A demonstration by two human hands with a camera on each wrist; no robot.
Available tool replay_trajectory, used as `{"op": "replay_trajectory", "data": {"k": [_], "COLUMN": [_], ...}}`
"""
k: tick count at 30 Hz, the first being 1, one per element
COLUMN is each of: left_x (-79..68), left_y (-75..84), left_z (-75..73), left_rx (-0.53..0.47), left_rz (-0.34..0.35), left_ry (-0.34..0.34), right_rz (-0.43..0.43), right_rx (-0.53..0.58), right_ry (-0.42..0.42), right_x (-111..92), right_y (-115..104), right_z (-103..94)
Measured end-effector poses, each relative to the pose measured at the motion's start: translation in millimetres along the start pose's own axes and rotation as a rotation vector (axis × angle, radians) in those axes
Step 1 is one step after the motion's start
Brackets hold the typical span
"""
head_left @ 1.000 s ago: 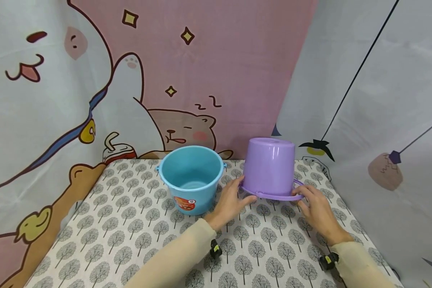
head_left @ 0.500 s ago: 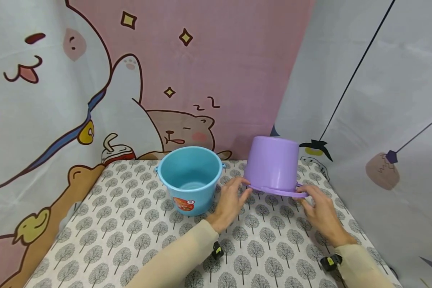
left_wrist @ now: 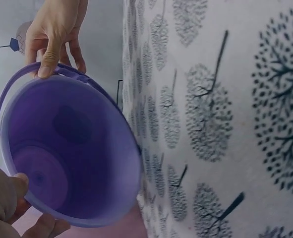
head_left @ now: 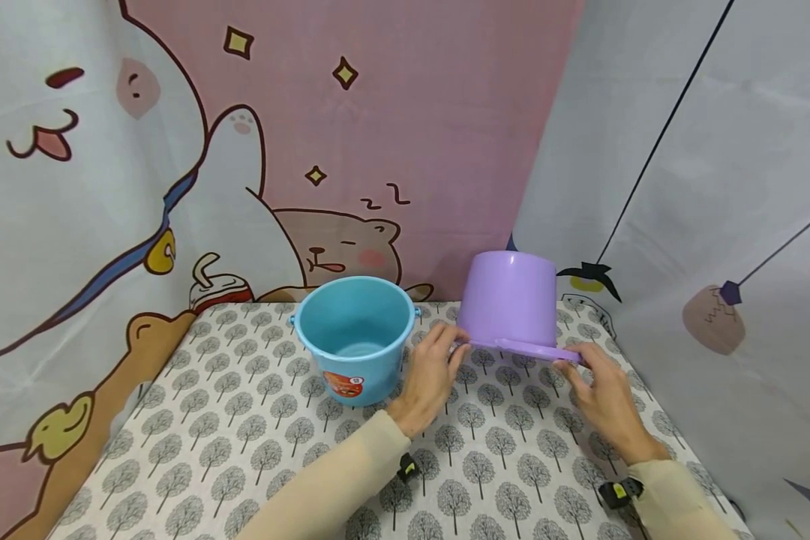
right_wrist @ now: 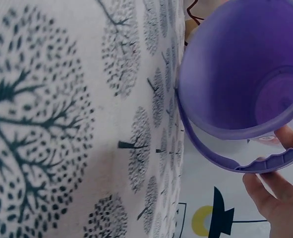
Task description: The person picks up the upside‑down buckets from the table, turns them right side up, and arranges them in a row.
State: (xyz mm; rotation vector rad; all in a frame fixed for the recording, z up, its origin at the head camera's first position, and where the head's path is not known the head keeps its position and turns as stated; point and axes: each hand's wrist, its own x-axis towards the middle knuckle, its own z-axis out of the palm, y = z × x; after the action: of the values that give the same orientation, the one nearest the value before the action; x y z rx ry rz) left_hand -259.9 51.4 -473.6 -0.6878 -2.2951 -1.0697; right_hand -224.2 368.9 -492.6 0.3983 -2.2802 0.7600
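Observation:
A purple plastic bucket (head_left: 508, 300) is upside down and tilted, its near rim raised off the cloth and its inside showing in both wrist views. Its far rim seems to meet the cloth. My left hand (head_left: 424, 379) pinches the rim on the left, thumb against the edge in the left wrist view. On the other side my right hand (head_left: 606, 401) grips the bucket's handle (right_wrist: 213, 157) next to the rim, with fingers behind it. To the left, a light blue bucket (head_left: 367, 371) with a red label stands upright with its mouth up, touched by neither hand.
The table is covered with a tree-print cloth (head_left: 263, 450). A cartoon-print curtain (head_left: 445, 135) hangs behind it, and a pale curtain (head_left: 715, 187) runs along the right side.
The purple bucket has tipped, its near rim rising and its base leaning away. My right hand has shifted slightly right along with the handle. The blue bucket has stayed put.

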Motion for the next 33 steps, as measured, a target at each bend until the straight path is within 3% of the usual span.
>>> {"op": "replay_trajectory", "data": {"k": [11,25,33], "left_x": [7.5,30.4,40.7], "left_y": [15.8,42.8,55.5], "left_z": [-16.0,-53.9,-68.5], "left_rx": [0.116,0.175,0.178], "left_rz": [0.013,0.017,-0.019], "left_ry": [-0.012,-0.012,-0.059], "right_rz": [-0.048,-0.179,-0.108], "right_rx": [0.060,0.097,0.067], "right_ry": [0.099,0.220,0.143], "right_x": [12,43,48], "right_y": [-17,-28,-38], "right_z": [-7.6,-34.2,-49.4]}}
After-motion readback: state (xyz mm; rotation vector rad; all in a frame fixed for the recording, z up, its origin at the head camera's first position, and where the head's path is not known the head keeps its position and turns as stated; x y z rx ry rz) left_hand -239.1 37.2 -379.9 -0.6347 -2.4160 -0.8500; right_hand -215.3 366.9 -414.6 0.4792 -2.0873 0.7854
